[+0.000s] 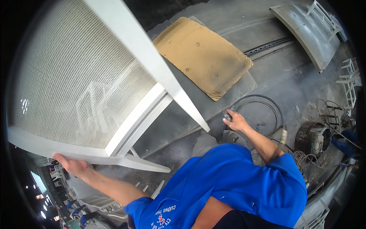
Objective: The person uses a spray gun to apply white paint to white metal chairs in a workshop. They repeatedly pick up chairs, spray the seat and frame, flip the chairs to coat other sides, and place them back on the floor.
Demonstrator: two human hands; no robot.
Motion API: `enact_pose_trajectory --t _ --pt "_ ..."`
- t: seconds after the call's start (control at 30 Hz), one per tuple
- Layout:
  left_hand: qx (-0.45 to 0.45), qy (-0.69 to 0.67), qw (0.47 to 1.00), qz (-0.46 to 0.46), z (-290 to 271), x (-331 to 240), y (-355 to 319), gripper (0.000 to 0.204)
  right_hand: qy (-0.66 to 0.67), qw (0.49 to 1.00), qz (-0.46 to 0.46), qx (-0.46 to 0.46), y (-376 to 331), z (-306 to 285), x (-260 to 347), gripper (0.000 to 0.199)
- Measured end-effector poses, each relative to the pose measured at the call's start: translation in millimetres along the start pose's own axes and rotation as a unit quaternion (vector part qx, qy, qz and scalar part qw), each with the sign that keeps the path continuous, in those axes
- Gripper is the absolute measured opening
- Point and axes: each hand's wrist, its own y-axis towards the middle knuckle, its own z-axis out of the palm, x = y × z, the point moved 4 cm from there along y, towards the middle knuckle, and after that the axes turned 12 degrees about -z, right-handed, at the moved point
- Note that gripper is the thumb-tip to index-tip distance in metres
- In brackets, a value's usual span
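A white chair-like frame (148, 57) with tapered legs and a fine woven mesh panel (80, 72) fills the upper left, tilted off upright. My left hand (72, 166) is closed on its lower rail, with the fingertips partly hidden by the rail. To the right of the frame's legs, my right hand (238, 122) is wrapped round a small dark metallic tool (228, 115). Most of that tool is hidden by the fingers, so its exact kind does not show. A dark hose (280, 108) loops on the floor just beyond the right hand.
A flat sheet of brown cardboard (202, 57) lies on the grey floor ahead. A curved metal sheet (309, 32) stands at the far right. A stained round drum (312, 137) and tangled hoses (305, 160) are at the right. White frames (103, 204) stand at the lower left.
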Motion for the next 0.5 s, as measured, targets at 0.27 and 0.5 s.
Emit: enact_pose_trajectory --t 0.27,0.5 --pt "-0.044 0.076 0.994 -0.058 -14.3 -0.4 35.7 0.088 0.101 0.983 -0.01 0.153 150.8 56.7 21.5 0.077" --pt "0.04 0.15 0.988 0.003 -84.8 33.8 58.2 0.095 0.007 0.92 -0.182 0.347 204.1 127.4 57.8 0.077"
